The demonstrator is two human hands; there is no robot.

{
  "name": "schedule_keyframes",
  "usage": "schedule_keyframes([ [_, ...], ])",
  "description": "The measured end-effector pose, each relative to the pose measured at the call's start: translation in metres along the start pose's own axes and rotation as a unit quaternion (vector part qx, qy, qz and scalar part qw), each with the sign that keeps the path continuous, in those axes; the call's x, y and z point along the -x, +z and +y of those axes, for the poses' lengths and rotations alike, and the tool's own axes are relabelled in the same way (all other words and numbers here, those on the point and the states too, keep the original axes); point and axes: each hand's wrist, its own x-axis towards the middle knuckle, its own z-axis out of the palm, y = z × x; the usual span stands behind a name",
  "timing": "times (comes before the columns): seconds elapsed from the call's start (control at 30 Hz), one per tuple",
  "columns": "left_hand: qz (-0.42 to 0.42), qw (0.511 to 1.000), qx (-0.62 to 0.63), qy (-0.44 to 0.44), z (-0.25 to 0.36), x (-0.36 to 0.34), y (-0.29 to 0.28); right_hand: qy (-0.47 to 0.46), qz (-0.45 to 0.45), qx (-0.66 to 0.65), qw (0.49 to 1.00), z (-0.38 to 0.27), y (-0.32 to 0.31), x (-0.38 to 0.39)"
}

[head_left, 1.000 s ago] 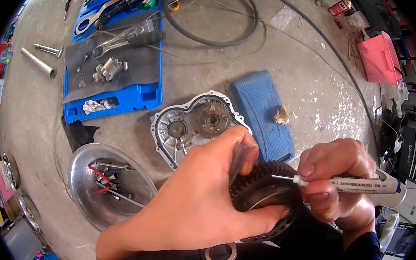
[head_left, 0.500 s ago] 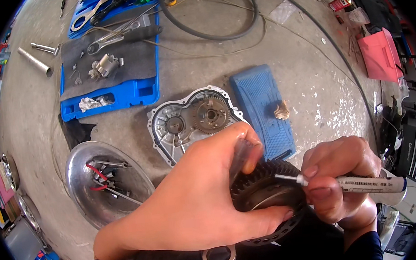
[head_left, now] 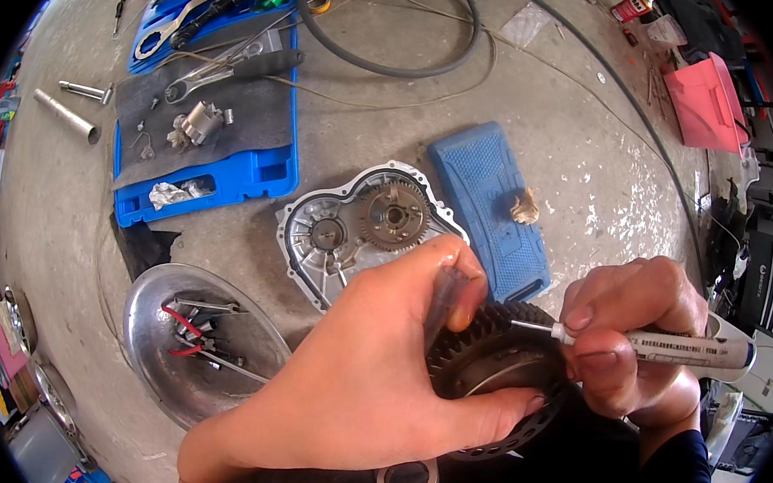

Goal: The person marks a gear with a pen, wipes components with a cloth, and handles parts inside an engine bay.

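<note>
My left hand (head_left: 369, 370) is wrapped round a dark toothed gear (head_left: 496, 364), thumb across its near face and fingers over the far rim. A ring of holes shows along the gear's lower edge. In my right hand (head_left: 630, 331) is a white paint marker (head_left: 686, 351), gripped like a pen, its thin tip touching or very near the teeth at the gear's upper right. Just below my left hand is a metal ring (head_left: 407, 481) against dark cloth. Beyond my hands an open gearbox cover (head_left: 346, 186) lies on the floor with another gear (head_left: 394, 214) seated in it.
Right of the cover is a blue textured case (head_left: 491, 206) with a crumpled scrap (head_left: 524, 206) on it. A metal bowl (head_left: 145, 351) holds pliers and small tools. Farther off are a blue tool case (head_left: 280, 159), a black hose (head_left: 418, 71) and a pink bin (head_left: 707, 103).
The view has shifted very slightly. Both hands keep their hold, and the marker tip stays at the gear teeth with hardly any movement.
</note>
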Motion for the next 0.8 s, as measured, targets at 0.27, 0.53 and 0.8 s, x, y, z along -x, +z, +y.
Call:
schedule_keyframes([
  [0.27, -0.010, 0.999, 0.016, -0.028, -0.001, 0.001, -0.002, -0.017, -0.034, 0.043, 0.998, -0.002, -0.001, -0.002],
  [0.53, -0.007, 0.998, 0.037, -0.044, 0.000, 0.001, -0.002, -0.057, -0.063, 0.052, 0.995, 0.001, -0.006, -0.005],
  [0.8, -0.005, 0.999, 0.042, -0.029, 0.001, 0.002, -0.003, -0.009, -0.040, 0.040, 0.998, -0.005, 0.000, -0.005],
])
